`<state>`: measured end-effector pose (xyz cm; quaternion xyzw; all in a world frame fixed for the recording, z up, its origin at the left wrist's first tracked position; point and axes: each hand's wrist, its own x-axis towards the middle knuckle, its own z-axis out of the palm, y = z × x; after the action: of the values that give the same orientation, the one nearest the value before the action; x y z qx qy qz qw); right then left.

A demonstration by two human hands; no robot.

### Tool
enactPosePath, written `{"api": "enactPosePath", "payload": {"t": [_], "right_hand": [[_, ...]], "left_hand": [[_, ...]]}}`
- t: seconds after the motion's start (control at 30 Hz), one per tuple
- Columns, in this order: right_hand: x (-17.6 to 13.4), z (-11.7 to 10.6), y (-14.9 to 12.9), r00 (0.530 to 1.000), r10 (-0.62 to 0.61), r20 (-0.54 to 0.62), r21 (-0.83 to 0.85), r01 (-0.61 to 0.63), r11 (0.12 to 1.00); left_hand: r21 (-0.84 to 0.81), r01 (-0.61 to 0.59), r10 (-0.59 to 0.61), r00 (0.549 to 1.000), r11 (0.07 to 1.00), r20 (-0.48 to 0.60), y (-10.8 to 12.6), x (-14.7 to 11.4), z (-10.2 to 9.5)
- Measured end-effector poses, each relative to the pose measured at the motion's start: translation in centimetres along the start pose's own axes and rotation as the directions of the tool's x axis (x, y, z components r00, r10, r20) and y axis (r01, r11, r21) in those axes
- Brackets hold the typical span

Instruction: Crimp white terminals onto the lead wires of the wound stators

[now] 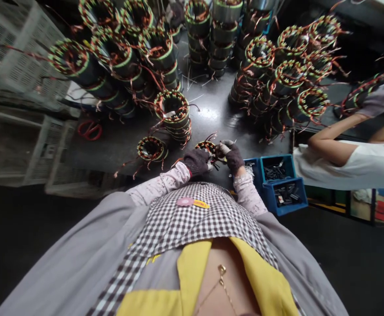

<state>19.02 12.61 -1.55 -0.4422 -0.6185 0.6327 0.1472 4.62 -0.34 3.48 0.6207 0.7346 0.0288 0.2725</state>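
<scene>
A motor stator point(206, 145) with copper windings and green-yellow slot liners stands at the table's near edge, partly covered by my hands. My left hand point(197, 161), in a dark glove with bare fingertips, is closed against its near side. At its right rim my right hand point(232, 157), gloved the same way, has its fingers pinched on the lead wires point(217, 153). Short dark ends stick out between the two hands; their kind is too small to tell. Another stator point(150, 149) sits to the left, and a stack of stators point(172, 112) rises just behind.
More stacked stators point(113, 52) fill the back left, with others point(291, 74) at the back right. Red-handled scissors point(89, 130) lie left. Blue bins point(284, 195) with small dark parts are at right. Grey crates point(10, 145) stand left. A co-worker's gloved hand point(381, 98) is far right.
</scene>
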Motion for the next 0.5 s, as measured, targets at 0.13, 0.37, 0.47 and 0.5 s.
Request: {"api": "enactPosePath", "payload": {"t": [0.13, 0.37, 0.47, 0.5], "right_hand": [[-2.1, -1.5, -0.9, 0.974, -0.214, 0.073, -0.441, 0.224, 0.869], [-3.0, 1.7, -1.0, 0.962, -0.224, 0.153, -0.750, 0.261, 0.608], [-2.3, 2.2, 0.7, 0.973, -0.223, 0.061, -0.530, 0.221, 0.819], [-2.1, 2.1, 1.2, 0.980, -0.198, 0.028, -0.423, 0.191, 0.886]], "left_hand": [[-0.016, -0.047, 0.047, 0.999, 0.999, 0.007, -0.3, -0.5, -0.3], [0.037, -0.066, 0.067, 0.997, 0.997, -0.043, -1.3, -2.1, 2.2], [0.042, -0.057, 0.061, 0.995, 0.997, -0.083, -1.2, -2.1, 3.0], [0.054, -0.062, 0.066, 0.994, 0.997, -0.089, -1.0, -2.0, 3.1]]}}
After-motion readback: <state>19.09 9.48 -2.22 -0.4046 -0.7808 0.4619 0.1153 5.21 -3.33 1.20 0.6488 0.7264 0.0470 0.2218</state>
